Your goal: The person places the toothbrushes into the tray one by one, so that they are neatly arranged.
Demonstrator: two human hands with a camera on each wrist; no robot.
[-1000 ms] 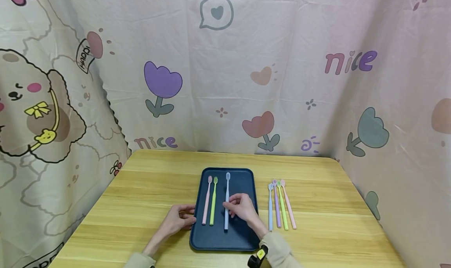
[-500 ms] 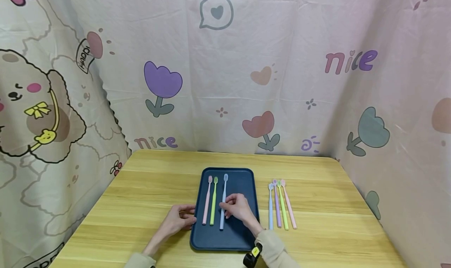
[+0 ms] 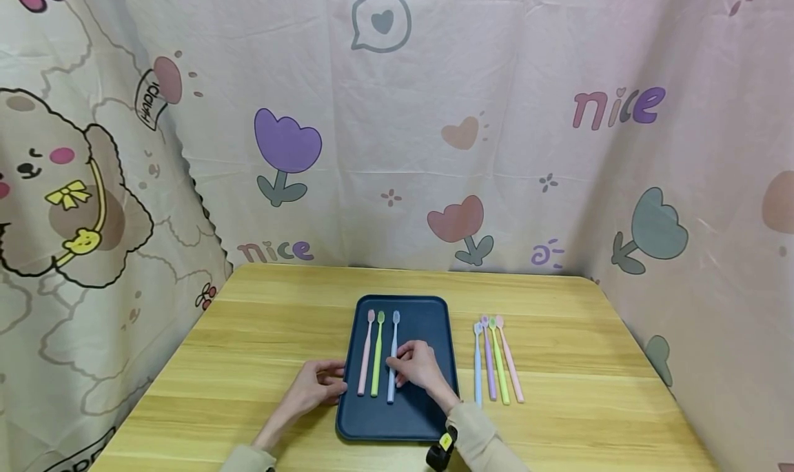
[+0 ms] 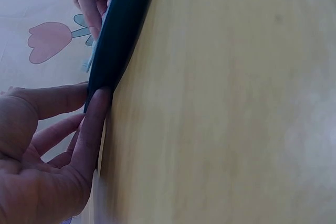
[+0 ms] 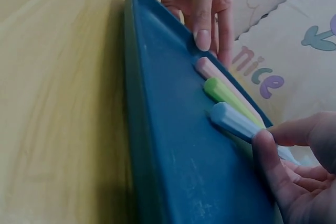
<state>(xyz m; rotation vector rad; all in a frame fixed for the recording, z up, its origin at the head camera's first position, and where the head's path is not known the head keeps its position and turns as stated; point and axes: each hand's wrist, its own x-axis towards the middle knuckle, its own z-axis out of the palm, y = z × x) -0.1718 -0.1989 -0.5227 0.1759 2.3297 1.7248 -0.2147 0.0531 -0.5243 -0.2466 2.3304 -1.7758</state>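
Light-blue toothbrush (image 3: pixel 393 341) is pinched between thumb and index of the right hand (image 3: pixel 420 365), over the dark blue tray (image 3: pixel 422 410); contact with its floor unclear. Just left of those fingers, a green toothbrush (image 3: pixel 377 355) and pink toothbrush (image 3: pixel 366 355) are laid side by side. Tray's left rim is gripped by the left hand (image 3: pixel 313 384). Right of the pinching fingers, four more toothbrushes (image 3: pixel 499 362) are grouped on the desk (image 3: pixel 267 327).

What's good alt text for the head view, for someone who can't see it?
A right hand pinches a light blue toothbrush beside a pink toothbrush and a green toothbrush lying on a dark blue rectangular tray, while the left hand holds the tray's left edge. Four more pastel toothbrushes lie to the right on a wood-grain table.
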